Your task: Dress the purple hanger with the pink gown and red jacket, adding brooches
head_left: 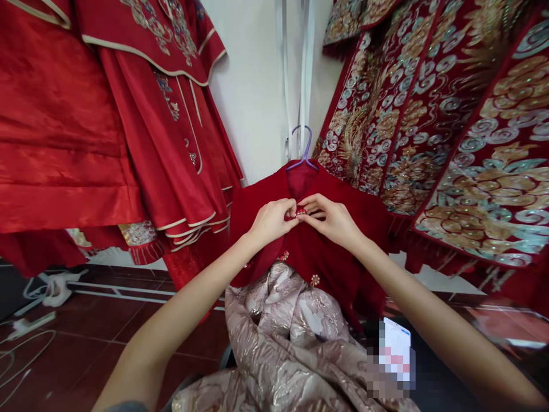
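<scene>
A dark red jacket (334, 252) hangs on a purple hanger (303, 150) in front of me. My left hand (271, 220) and my right hand (331, 217) meet at its collar, fingers pinched together around a small fastening (300, 211) at the neck. Both hands are closed on the collar edges. A pinkish brocade skirt (283, 337) with gold patterns hangs below the jacket. Small decorative buttons (315, 280) show lower on the jacket front.
Red satin garments (128, 126) hang at the left. Heavily embroidered red and gold robes (450, 114) hang at the right. A white wall (257, 86) lies behind. Cables and a white power strip (30, 323) lie on the dark red floor at the left.
</scene>
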A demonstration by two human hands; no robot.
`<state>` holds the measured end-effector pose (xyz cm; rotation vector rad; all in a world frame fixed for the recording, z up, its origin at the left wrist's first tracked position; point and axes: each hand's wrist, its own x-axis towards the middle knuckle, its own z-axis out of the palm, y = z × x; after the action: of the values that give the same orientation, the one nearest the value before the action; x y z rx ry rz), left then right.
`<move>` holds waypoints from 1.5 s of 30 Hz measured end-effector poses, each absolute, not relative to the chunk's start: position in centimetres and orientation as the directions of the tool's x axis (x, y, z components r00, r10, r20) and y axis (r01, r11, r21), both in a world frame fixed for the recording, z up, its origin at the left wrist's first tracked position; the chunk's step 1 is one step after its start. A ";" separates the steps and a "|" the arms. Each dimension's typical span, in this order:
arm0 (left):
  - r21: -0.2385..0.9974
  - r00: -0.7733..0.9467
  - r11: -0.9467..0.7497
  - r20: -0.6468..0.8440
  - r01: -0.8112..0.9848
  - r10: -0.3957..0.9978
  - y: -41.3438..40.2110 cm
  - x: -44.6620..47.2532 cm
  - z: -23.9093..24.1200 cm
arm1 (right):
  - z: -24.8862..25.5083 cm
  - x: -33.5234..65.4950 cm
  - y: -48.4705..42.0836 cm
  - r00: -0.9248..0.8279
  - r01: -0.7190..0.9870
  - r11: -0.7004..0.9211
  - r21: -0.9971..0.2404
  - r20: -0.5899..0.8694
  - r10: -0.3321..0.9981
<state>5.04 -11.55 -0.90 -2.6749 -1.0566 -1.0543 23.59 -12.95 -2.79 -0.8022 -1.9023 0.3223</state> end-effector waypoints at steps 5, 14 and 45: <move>0.153 0.538 -0.755 0.613 0.638 0.579 -11.2 5.0 -0.7 | -2.8 23.5 -12.8 -0.254 0.388 0.739 -0.551 0.707 0.661; 0.211 0.575 -0.813 0.611 0.543 0.543 -10.2 5.2 -1.4 | -3.1 23.3 -12.5 -0.303 0.372 0.745 -0.554 0.686 0.662; 0.795 0.264 -0.069 0.281 -0.602 0.923 -16.1 8.2 -11.6 | -9.4 22.4 -20.6 0.217 0.140 0.588 -0.796 0.605 0.766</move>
<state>8.20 -16.07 -11.60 -2.7125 -1.0915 -3.5228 22.44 -20.61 -9.36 -0.8773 -1.3071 0.5209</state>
